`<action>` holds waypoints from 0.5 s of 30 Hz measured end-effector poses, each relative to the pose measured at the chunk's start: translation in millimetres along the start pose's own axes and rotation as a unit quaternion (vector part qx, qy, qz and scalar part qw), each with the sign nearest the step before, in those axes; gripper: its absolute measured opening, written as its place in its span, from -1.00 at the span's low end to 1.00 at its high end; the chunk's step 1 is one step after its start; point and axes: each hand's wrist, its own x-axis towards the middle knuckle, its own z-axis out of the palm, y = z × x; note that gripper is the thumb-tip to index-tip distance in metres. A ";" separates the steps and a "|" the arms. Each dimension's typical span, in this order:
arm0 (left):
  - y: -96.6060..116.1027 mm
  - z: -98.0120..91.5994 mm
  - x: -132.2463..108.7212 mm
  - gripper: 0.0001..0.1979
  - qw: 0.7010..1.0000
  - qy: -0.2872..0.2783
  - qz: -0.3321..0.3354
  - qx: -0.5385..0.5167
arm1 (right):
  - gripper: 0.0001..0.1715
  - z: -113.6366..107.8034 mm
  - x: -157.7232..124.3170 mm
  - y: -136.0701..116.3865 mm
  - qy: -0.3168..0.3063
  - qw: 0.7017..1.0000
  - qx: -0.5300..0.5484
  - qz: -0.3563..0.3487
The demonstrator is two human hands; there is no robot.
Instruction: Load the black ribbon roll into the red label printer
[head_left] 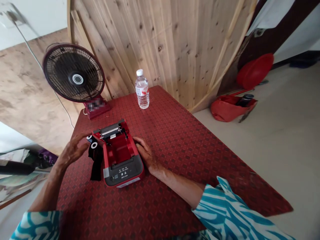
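A red and dark grey label printer [123,171] sits on the table with its lid [111,131] raised and its red inner bay showing. Against its left side are black ribbon rolls with white cores [94,145], a loose black strip [96,168] hanging down from them onto the table. My left hand [74,148] is at these rolls, its fingers apart and their tips by the upper core; whether they touch it is hard to tell. My right hand [146,153] rests against the printer's right side, fingers stretched out along it.
On the patterned red table [180,143] stand a clear water bottle [142,91] and, back left, a dark red fan [75,75]. A wooden board wall [160,40] rises behind. On the floor at right are an open red bag [225,108] and a red basin [257,70].
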 end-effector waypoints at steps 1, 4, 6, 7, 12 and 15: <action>2.6 1.0 -3.3 -0.52 0.998 -0.021 0.038 0.042 | -0.61 0.3 -0.2 -0.1 0.002 1.000 0.001 0.002; 5.3 10.5 -8.2 -0.53 0.985 -0.048 0.094 0.134 | -0.62 0.9 -0.3 0.1 0.006 1.000 0.001 0.004; 5.7 16.3 -8.5 -0.59 0.982 -0.049 0.099 0.154 | -0.63 1.1 0.1 1.0 0.008 1.000 0.002 0.002; 6.6 17.6 -8.7 -0.63 0.983 -0.044 0.100 0.150 | -0.63 1.2 0.4 1.7 0.008 1.000 0.002 0.000; 24.1 2.7 -25.8 -0.62 0.998 -0.013 0.057 -0.025 | -0.63 1.8 1.1 6.1 0.012 1.000 0.005 -0.005; 37.8 -11.5 -48.3 -0.55 0.978 -0.008 -0.035 -0.207 | -0.63 2.0 0.4 6.9 0.010 1.000 0.012 0.005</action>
